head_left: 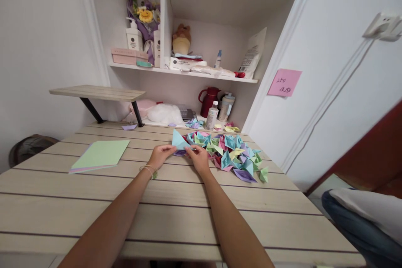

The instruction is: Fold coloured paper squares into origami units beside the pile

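Between my two hands is a light blue sheet of paper (179,138), folded to a pointed shape and raised above the table. My left hand (161,155) pinches its lower left corner, and a thin bracelet circles that wrist. On the right side, my right hand (198,157) grips the lower right edge with thumb and fingers. Just behind and right of my hands lies a heap of folded paper boats (230,150) in blue, green, pink, purple and yellow. To the left rests a stack of square paper (102,155), light green on top.
A small raised wooden shelf (97,91) on black legs stands at the back left of the slatted table (150,217). Behind the heap are a clear bottle (212,115), a red jug (209,101) and a tumbler (226,106). A pink note (284,82) sticks to the wall.
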Demonstrator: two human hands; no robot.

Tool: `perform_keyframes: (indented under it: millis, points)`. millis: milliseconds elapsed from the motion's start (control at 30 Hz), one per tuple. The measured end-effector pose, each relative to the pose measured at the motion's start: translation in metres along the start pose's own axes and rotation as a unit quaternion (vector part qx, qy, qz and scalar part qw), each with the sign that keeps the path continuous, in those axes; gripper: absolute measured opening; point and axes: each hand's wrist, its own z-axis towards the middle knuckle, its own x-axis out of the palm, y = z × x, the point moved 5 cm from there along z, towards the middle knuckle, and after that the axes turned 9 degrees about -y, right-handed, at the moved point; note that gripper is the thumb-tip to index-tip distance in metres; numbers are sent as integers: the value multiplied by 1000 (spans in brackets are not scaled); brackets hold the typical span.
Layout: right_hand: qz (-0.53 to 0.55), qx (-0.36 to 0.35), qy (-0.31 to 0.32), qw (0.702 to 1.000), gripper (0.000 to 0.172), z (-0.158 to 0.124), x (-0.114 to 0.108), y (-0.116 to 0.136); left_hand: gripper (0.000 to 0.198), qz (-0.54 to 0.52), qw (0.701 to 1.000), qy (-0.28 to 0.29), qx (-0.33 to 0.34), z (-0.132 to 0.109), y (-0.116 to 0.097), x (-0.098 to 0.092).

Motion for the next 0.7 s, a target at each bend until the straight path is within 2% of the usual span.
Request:
perform_keyframes:
  millis: [133, 233, 333, 400, 500, 700]
  points:
    - [68, 36, 3, 997, 33, 1, 1, -5, 33, -39, 999, 13, -27, -2, 0, 2]
    - [102, 46, 14, 994, 46, 0, 2, -5, 44, -56, 997, 20, -44, -2, 0, 2]
    - [78, 31, 33, 996, 56, -2, 3, -2, 54, -65, 996, 27, -53, -2, 1, 3]
    - [56, 21, 43, 997, 55, -3, 3, 1, 57, -60, 996, 36, -61, -3, 4, 5]
    - [51, 26, 50, 997, 51, -4, 3, 1, 54, -48, 995, 53, -73, -4, 6, 7]
    - [65, 74, 61, 993, 58, -3, 5, -9, 36, -49, 990, 102, -83, -6, 9, 12]
